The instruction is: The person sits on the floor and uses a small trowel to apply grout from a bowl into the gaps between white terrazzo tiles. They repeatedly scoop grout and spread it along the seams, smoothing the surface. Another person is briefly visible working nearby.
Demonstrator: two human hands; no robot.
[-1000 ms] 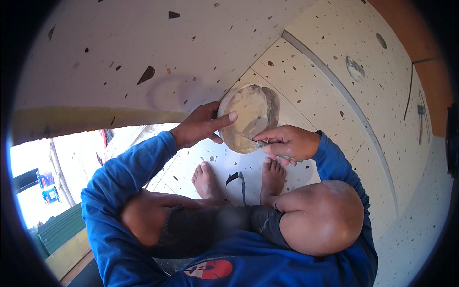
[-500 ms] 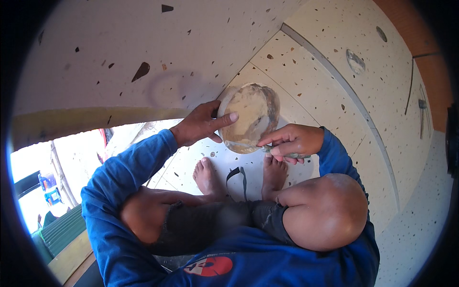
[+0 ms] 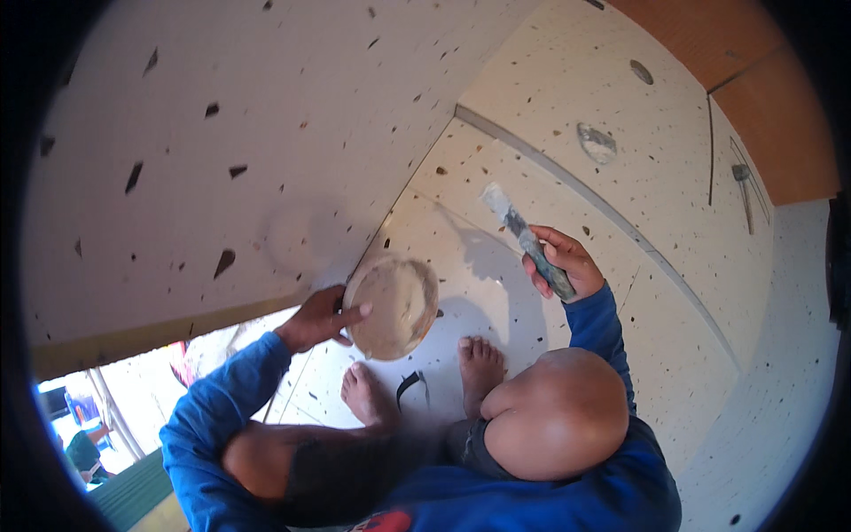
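Note:
My left hand [image 3: 321, 320] is closed on the left rim of a shallow round bowl [image 3: 417, 330], its thumb over the edge. Pale paste or powder is smeared on the bowl's inside. In my right hand [image 3: 567, 262] is a putty knife [image 3: 519, 229], gripped by its worn greenish handle. Its blade points up and to the left, coated with whitish paste, and is held apart from the bowl. Both hands are in front of my bent knees, above the speckled tile floor [image 3: 434, 213].
A speckled wall panel [image 3: 177, 222] rises at the left, with a bright opening beneath its lower edge. A grey strip [image 3: 603, 208] curves across the right side. A hammer-like tool [image 3: 745, 191] and a pale oval patch [image 3: 597, 144] are beyond it. A black strap [image 3: 409, 387] lies between my feet.
The putty knife has left the bowl; my right hand has raised it to the right, blade now pointing up. The bowl sits lower and more left in view, and the view itself has shifted.

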